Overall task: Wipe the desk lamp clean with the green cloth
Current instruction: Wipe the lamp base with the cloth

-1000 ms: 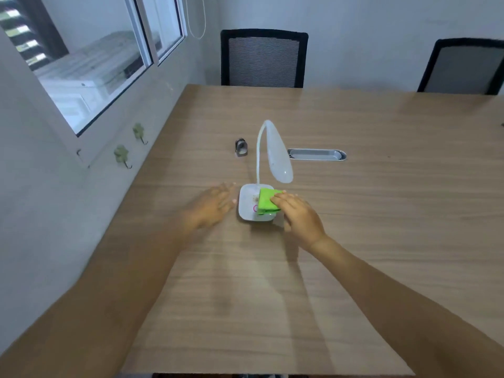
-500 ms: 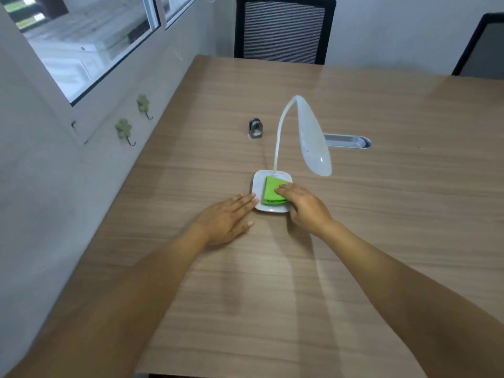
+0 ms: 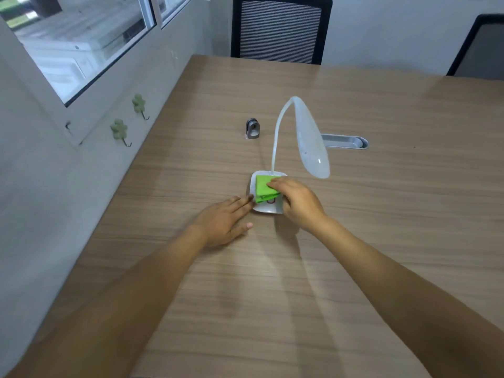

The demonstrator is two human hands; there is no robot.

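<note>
your right hand (image 3: 298,205) presses the folded green cloth (image 3: 265,187) flat onto the white base of the desk lamp (image 3: 311,137), fingers on top of the cloth. your left hand (image 3: 222,221) lies flat on the wooden table (image 3: 381,214), fingertips touching the base's left edge. the lamp's neck arches up and its head droops to the right. behind it stand a small grey metal object (image 3: 252,128) and a silver cable slot (image 3: 345,141).
</note>
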